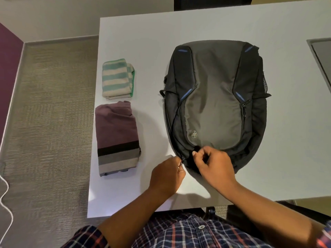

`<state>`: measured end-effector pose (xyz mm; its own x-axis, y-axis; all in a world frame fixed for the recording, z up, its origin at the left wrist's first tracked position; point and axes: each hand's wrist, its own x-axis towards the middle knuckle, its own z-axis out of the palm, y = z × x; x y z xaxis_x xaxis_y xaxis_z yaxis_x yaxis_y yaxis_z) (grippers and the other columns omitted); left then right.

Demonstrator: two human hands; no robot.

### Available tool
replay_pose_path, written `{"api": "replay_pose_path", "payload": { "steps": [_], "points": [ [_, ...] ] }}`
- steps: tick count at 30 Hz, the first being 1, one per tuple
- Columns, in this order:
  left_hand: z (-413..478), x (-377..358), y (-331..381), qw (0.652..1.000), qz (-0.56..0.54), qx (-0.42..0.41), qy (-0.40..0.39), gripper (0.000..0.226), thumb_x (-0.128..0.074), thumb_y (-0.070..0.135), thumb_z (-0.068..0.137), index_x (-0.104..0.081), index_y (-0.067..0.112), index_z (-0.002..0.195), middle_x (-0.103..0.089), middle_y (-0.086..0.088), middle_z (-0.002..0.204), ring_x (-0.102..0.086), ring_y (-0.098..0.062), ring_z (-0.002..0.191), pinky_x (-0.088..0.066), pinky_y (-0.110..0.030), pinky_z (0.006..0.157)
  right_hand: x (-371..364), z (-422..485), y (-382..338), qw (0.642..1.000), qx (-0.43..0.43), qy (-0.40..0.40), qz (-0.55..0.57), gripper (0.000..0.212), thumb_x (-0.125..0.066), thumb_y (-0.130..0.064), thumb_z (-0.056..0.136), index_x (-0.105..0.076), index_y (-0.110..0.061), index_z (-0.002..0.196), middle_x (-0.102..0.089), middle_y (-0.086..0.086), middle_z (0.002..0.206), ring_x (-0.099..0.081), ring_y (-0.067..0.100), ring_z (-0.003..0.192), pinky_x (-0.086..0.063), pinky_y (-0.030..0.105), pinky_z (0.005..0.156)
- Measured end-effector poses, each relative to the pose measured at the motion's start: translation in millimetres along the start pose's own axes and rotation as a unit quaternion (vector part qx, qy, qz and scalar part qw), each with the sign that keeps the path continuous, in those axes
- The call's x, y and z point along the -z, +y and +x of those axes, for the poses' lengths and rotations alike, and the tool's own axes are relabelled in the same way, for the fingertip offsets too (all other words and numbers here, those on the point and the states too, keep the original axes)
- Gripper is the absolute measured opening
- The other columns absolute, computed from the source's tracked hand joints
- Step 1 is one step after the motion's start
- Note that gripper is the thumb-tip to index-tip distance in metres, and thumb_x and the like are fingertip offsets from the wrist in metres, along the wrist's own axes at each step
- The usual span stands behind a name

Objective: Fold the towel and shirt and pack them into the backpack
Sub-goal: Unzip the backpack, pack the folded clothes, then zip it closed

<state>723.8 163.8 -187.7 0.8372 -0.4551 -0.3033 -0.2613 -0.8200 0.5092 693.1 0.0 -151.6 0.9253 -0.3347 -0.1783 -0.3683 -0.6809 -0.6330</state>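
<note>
1. I see the left hand [167, 173] pinching the zip pull [182, 160] at the backpack's [215, 97] near edge.
2. The right hand [213, 164] grips the backpack just beside it.
3. Towel [116, 78] and shirt [116, 133] lie folded along the table's [143, 42] left edge, with a free strip between them and the backpack.

Backpack [213, 97], left hand [167, 174] pinching zipper [182, 160] — towel [116, 77], shirt [116, 133]
</note>
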Motion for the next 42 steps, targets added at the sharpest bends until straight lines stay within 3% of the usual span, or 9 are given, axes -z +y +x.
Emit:
{"api": "replay_pose_path", "payload": {
  "steps": [6, 9, 12, 17, 20, 23, 34, 39, 42],
  "points": [
    [-4.8, 2.5, 0.9, 1.000, -0.011, -0.005, 0.021, 0.020, -0.050, 0.026, 0.090, -0.038, 0.021, 0.075, -0.047, 0.002, 0.072, -0.042, -0.019, 0.058, -0.027, -0.028, 0.054, -9.1, -8.3, -28.4, 0.927, -0.275, -0.206, 0.152, 0.042, -0.055, -0.041, 0.096, -0.069, -0.015, 0.067, -0.068, -0.004, 0.055, -0.067, 0.011, 0.054, -0.042, 0.025, 0.052],
    [-5.2, 1.5, 1.0, 1.000, -0.025, -0.004, 0.013, 0.013, -0.048, 0.029, 0.091, -0.049, 0.019, 0.082, -0.058, 0.001, 0.077, -0.050, -0.017, 0.063, -0.034, -0.028, 0.054, -21.3, -2.4, -38.1, 0.848, -0.380, -0.196, 0.314, 0.033, -0.060, -0.037, 0.096, -0.068, -0.012, 0.075, -0.064, -0.001, 0.058, -0.060, 0.011, 0.051, -0.046, 0.023, 0.050],
    [-1.0, 10.2, -5.2, 0.999, -0.025, -0.022, -0.019, 0.013, -0.049, 0.031, 0.089, -0.055, 0.020, 0.084, -0.061, 0.002, 0.079, -0.056, -0.017, 0.069, -0.040, -0.029, 0.058, -34.7, 3.7, -41.1, 0.825, -0.411, -0.164, 0.351, 0.031, -0.060, -0.027, 0.096, -0.067, -0.007, 0.073, -0.060, 0.016, 0.063, -0.046, 0.015, 0.042, -0.036, 0.021, 0.044],
    [6.8, 33.7, -22.8, 0.981, 0.021, -0.170, 0.090, 0.016, -0.055, 0.024, 0.084, -0.068, 0.015, 0.086, -0.065, -0.001, 0.081, -0.062, -0.021, 0.073, -0.041, -0.023, 0.061, -30.8, -0.3, -48.5, 0.857, -0.374, -0.145, 0.323, 0.027, -0.046, -0.010, 0.102, -0.063, 0.003, 0.085, -0.062, 0.019, 0.075, -0.056, 0.014, 0.042, -0.035, 0.015, 0.035],
    [20.1, 26.9, -33.6, 0.951, 0.097, -0.269, 0.117, 0.031, -0.063, 0.011, 0.086, -0.064, 0.008, 0.117, -0.066, -0.008, 0.112, -0.061, -0.024, 0.112, -0.050, -0.029, 0.089, -24.0, -2.1, -49.5, 0.861, -0.341, -0.171, 0.336, 0.029, -0.040, -0.004, 0.103, -0.062, 0.004, 0.085, -0.063, 0.021, 0.078, -0.057, 0.009, 0.041, -0.038, 0.014, 0.038],
    [38.3, 27.2, -33.3, 0.920, 0.138, -0.347, 0.115, 0.043, -0.056, 0.007, 0.093, -0.051, 0.005, 0.135, -0.054, -0.011, 0.135, -0.039, -0.028, 0.139, -0.036, -0.037, 0.112, -22.3, -3.0, -44.7, 0.881, -0.311, -0.189, 0.303, 0.030, -0.043, -0.005, 0.102, -0.065, 0.004, 0.085, -0.070, 0.027, 0.083, -0.063, 0.012, 0.050, -0.047, 0.018, 0.047],
    [63.6, 27.5, -19.6, 0.872, 0.204, -0.440, 0.069, 0.041, -0.034, 0.005, 0.095, -0.064, 0.006, 0.123, -0.062, -0.010, 0.131, -0.054, -0.025, 0.127, -0.042, -0.037, 0.107, -0.7, -5.0, -43.1, 0.917, -0.255, -0.216, 0.217, 0.030, -0.048, -0.009, 0.102, -0.066, -0.002, 0.080, -0.069, 0.008, 0.067, -0.061, 0.003, 0.045, -0.040, 0.012, 0.041],
    [63.9, 29.2, -19.3, 0.866, 0.230, -0.439, 0.061, 0.046, -0.031, 0.002, 0.091, -0.065, 0.007, 0.121, -0.064, -0.011, 0.129, -0.057, -0.026, 0.123, -0.044, -0.038, 0.104, 6.2, -7.1, -25.3, 0.947, -0.216, -0.221, 0.084, 0.033, -0.048, -0.016, 0.100, -0.071, -0.011, 0.076, -0.073, 0.000, 0.063, -0.070, 0.012, 0.059, -0.057, 0.026, 0.070],
    [65.2, 32.6, -37.5, 0.874, 0.209, -0.431, 0.081, 0.042, -0.037, -0.002, 0.090, -0.067, 0.006, 0.120, -0.064, -0.010, 0.127, -0.058, -0.027, 0.122, -0.046, -0.039, 0.104, 16.6, -15.4, -3.1, 0.957, -0.195, -0.216, 0.018, 0.033, -0.051, -0.017, 0.098, -0.071, -0.014, 0.072, -0.070, -0.007, 0.057, -0.068, 0.004, 0.057, -0.053, 0.020, 0.066]
  ]
}}
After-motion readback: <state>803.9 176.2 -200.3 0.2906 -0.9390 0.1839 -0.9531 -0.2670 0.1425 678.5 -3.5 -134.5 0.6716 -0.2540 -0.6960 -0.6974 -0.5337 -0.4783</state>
